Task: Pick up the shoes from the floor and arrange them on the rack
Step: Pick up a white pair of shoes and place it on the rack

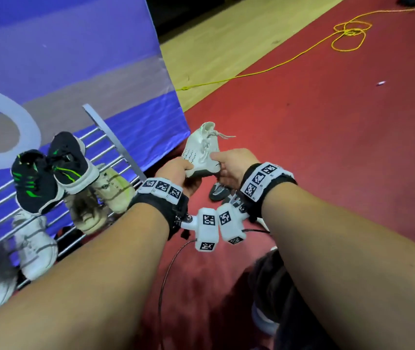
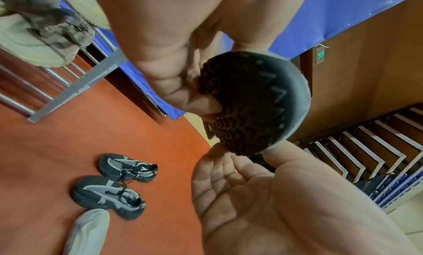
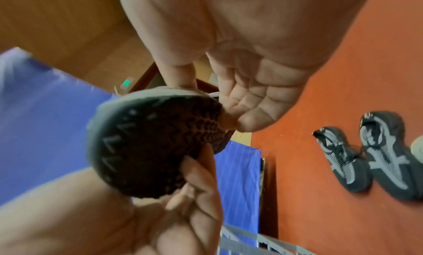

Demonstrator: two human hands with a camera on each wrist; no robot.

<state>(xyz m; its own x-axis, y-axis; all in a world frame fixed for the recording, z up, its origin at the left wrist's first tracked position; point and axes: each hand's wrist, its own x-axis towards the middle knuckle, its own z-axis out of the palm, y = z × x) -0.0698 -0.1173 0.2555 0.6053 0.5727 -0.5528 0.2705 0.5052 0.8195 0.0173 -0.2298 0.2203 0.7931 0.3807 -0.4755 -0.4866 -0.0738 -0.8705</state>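
Note:
Both hands hold a white lace-up sneaker [image 1: 201, 150] in the air above the red carpet, just right of the metal shoe rack [image 1: 115, 145]. My left hand [image 1: 176, 170] grips its near end, fingers curled under the dark patterned sole [image 2: 256, 103]. My right hand [image 1: 229, 165] pinches the other side, thumb on the upper and fingers under the sole [image 3: 148, 146]. A grey-and-black pair [image 2: 128, 168] lies on the carpet below the hands, with another white shoe [image 2: 89, 231] beside it.
The rack holds a black-and-green pair [image 1: 49, 173], beige shoes [image 1: 110, 190] and a white sneaker [image 1: 34, 243]. A blue banner [image 1: 75, 59] stands behind it. A yellow cable [image 1: 347, 34] loops across the carpet at far right. Wooden steps [image 2: 366, 150] lie beyond the banner.

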